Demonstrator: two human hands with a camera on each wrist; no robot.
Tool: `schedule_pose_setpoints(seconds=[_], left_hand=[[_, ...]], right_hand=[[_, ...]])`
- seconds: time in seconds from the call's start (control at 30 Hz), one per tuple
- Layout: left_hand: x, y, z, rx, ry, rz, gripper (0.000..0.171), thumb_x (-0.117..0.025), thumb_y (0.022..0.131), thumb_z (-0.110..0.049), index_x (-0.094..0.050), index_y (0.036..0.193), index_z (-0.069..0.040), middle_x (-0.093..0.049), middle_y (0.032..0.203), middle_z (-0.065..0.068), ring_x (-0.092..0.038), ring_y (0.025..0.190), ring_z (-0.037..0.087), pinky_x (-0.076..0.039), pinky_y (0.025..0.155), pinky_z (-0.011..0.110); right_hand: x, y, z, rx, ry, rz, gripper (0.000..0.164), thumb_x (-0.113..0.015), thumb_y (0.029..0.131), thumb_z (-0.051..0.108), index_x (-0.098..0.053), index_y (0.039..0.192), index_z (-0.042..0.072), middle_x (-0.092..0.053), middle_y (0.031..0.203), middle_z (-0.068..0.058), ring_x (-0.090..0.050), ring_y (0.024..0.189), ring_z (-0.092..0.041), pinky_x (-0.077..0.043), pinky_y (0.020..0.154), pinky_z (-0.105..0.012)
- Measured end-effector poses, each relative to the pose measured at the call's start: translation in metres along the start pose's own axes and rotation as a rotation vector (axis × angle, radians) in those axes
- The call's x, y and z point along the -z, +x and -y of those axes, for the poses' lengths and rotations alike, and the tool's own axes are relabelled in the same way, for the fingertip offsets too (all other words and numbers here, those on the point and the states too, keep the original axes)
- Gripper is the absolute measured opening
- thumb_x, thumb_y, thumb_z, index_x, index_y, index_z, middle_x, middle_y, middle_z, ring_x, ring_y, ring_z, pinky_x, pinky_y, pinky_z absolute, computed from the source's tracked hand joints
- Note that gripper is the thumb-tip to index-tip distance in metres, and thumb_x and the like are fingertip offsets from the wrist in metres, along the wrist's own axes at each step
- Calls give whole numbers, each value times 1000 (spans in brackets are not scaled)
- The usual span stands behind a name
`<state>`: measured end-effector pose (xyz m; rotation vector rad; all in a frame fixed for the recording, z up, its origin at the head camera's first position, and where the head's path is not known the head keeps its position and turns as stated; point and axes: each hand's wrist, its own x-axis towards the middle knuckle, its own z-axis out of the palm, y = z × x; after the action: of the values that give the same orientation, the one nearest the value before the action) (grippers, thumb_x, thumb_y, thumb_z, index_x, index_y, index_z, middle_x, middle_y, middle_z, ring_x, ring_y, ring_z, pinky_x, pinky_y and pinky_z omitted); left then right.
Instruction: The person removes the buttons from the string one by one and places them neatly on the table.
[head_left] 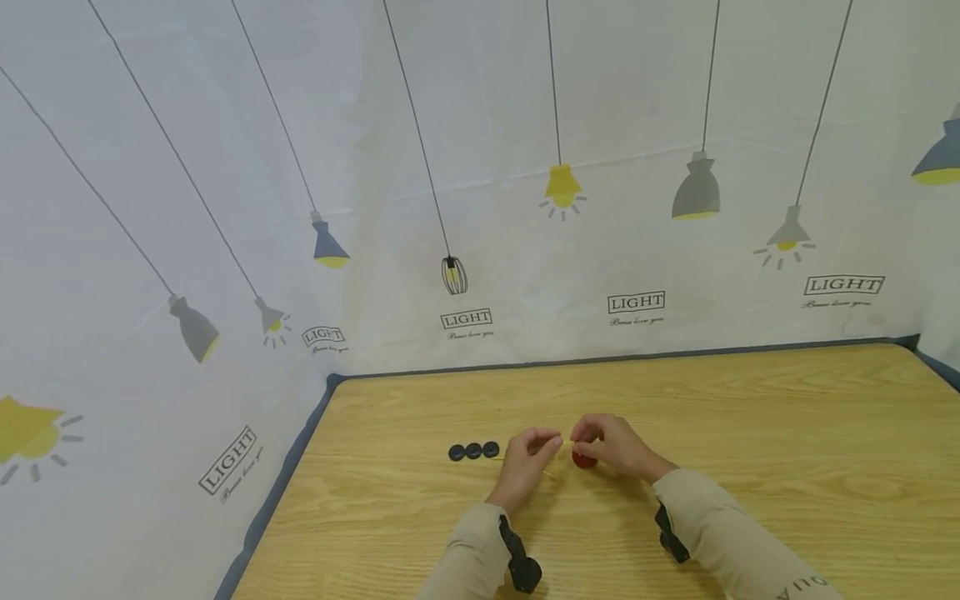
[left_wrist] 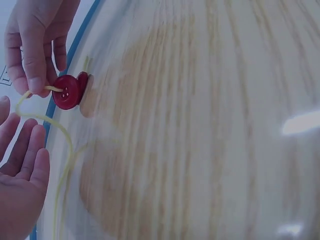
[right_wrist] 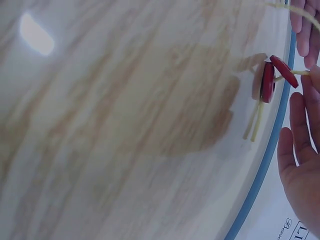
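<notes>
My left hand (head_left: 522,468) and right hand (head_left: 618,446) meet above the table, fingertips close together. A thin yellow cord (left_wrist: 64,131) passes between them. In the left wrist view, the right thumb and finger pinch it just beside a red four-hole button (left_wrist: 65,92). A second red button (left_wrist: 83,82) hangs behind the first on the same cord. Two cord tails (right_wrist: 256,120) stick out past the buttons in the right wrist view. The left fingertips pinch the cord a short way off, though the exact contact is partly cut off. A long length trails below the left hand.
Three black round pieces (head_left: 473,451) lie in a row on the wooden table (head_left: 375,517), left of the hands. Behind the table hangs a white curtain (head_left: 517,275) printed with lamps. Blue edging (head_left: 277,492) runs along the table's border.
</notes>
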<state>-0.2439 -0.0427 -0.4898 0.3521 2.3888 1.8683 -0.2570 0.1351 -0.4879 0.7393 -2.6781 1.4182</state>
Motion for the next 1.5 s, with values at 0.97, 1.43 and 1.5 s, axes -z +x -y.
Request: schedule_pose_setpoints(seconds=[0.97, 1.43, 1.5], left_hand=[[-4, 2, 11, 36, 97, -14, 13, -61, 83, -14, -66, 86, -2, -63, 77, 0, -55, 68, 5, -45, 61, 20], [-2, 0, 9, 30, 65, -25, 15, -58, 86, -16, -65, 87, -2, -61, 76, 0, -51, 64, 5, -43, 56, 20], [-2, 1, 10, 30, 60, -36, 15, -58, 86, -16, -64, 88, -2, -60, 77, 0, -51, 63, 5, -43, 56, 20]], right_hand=[[2, -5, -6, -80, -22, 57, 9, -65, 78, 4, -63, 86, 0, -62, 83, -4, -57, 79, -21, -47, 70, -36], [-6, 1, -8, 64, -157, 131, 16, -74, 70, 9, -65, 82, 4, -58, 73, 2, -47, 65, -8, -40, 57, -23], [-5, 1, -7, 54, -160, 125, 16, -74, 70, 10, -64, 80, 4, -57, 72, 2, -47, 64, -8, -39, 57, -23]])
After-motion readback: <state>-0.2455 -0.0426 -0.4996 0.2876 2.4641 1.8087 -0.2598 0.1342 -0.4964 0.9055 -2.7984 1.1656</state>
